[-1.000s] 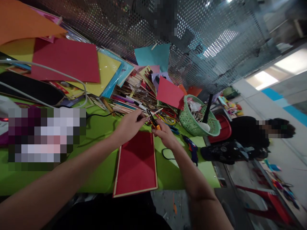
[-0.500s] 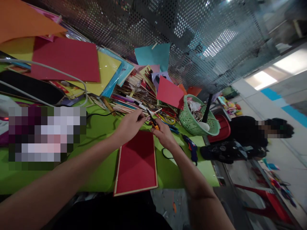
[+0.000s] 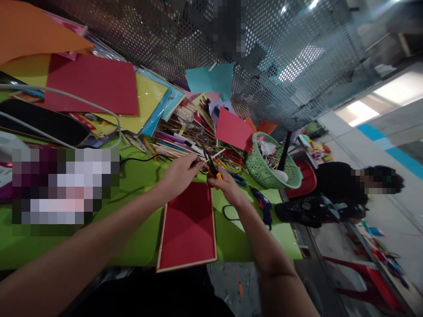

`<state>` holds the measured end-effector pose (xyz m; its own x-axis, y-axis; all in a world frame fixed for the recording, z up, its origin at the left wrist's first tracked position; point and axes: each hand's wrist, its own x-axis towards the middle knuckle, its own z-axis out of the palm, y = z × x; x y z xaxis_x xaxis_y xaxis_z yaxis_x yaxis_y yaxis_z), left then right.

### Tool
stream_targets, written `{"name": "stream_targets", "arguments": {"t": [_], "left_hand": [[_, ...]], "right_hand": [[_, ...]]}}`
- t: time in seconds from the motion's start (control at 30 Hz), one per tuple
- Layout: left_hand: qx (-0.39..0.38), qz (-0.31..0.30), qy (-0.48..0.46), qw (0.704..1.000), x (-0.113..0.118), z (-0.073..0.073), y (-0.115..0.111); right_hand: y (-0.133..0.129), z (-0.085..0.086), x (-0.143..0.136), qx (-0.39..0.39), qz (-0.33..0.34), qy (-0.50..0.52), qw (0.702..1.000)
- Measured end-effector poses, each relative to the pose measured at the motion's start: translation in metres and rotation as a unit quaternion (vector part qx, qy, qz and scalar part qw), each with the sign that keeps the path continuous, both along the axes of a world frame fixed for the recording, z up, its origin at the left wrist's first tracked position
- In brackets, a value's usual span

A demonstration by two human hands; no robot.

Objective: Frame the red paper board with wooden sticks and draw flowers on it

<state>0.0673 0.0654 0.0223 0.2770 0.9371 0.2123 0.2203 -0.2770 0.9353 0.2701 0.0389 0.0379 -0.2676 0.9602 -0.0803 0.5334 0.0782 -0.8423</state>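
Over the top edge of a red card point(image 3: 188, 229) edged with thin wooden sticks, both hands are close together. My left hand point(image 3: 181, 174) pinches a thin pale stick point(image 3: 218, 153), whose far end points up and to the right. My right hand point(image 3: 226, 182) is wrapped round pliers point(image 3: 217, 175) with orange handles. Their dark jaws point up and left, beside the stick; whether they touch it I cannot tell. The card lies on the green table at the front edge.
Sticks, pens and coloured paper point(image 3: 233, 129) lie behind the hands. A green basket point(image 3: 264, 171) stands at the right, near a blue glue gun point(image 3: 264, 204). A white cable point(image 3: 82, 100) curves at the left. Beyond the table's right end is a person point(image 3: 333, 185).
The pliers have turned slightly, and their jaws look more open than before. Both hands have stayed in nearly the same place.
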Motion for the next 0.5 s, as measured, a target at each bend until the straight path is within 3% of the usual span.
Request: {"name": "stream_targets", "arguments": {"t": [0.5], "left_hand": [[-0.021, -0.004, 0.03, 0.999, 0.0005, 0.0049, -0.001]], "right_hand": [[0.0022, -0.0065, 0.0038, 0.018, -0.006, -0.044, 0.999]]}}
